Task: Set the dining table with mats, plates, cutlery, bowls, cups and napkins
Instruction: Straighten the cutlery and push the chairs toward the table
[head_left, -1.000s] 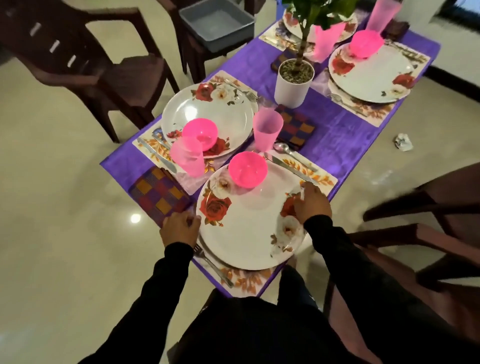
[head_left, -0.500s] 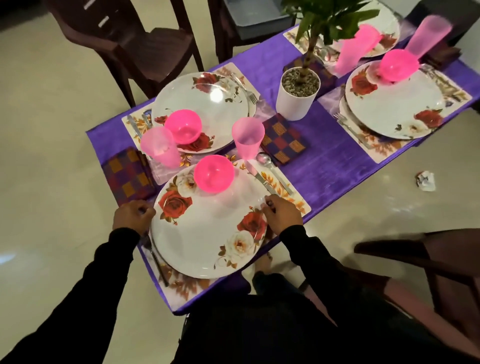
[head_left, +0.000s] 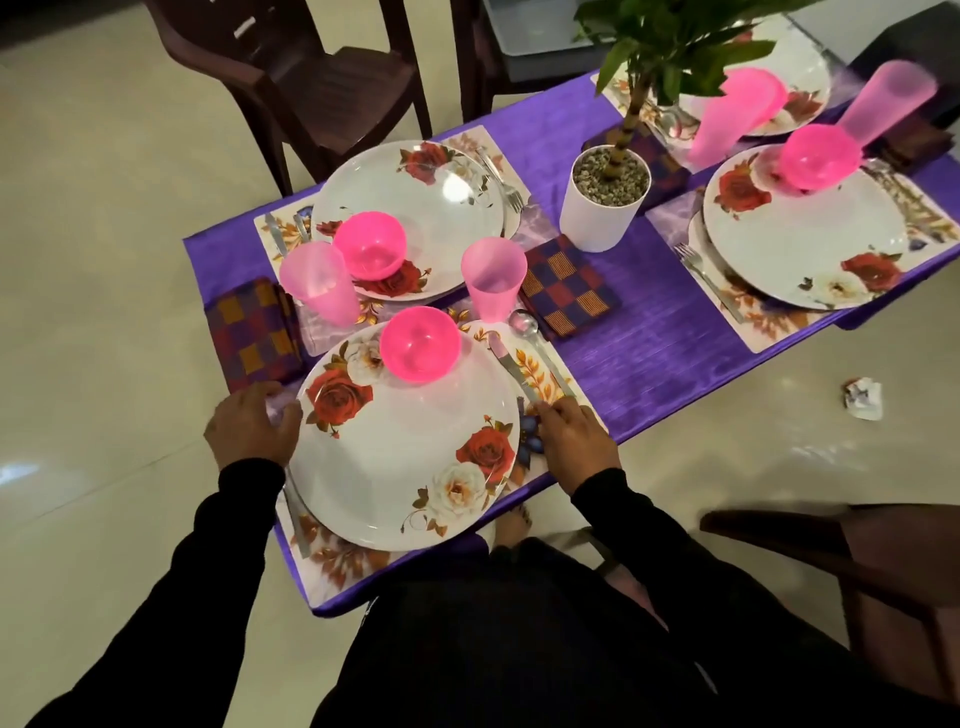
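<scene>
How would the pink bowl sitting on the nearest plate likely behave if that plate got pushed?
The pink bowl looks like thin translucent plastic, so probably light and not fragile. It sits loose near the far rim of the glossy nearest plate, so it would likely slide rather than stay put. Its rounded body could rock or tip against the knife beside it.

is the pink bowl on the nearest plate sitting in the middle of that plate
No, the pink bowl sits at the far rim of the nearest plate, away from the person.
</scene>
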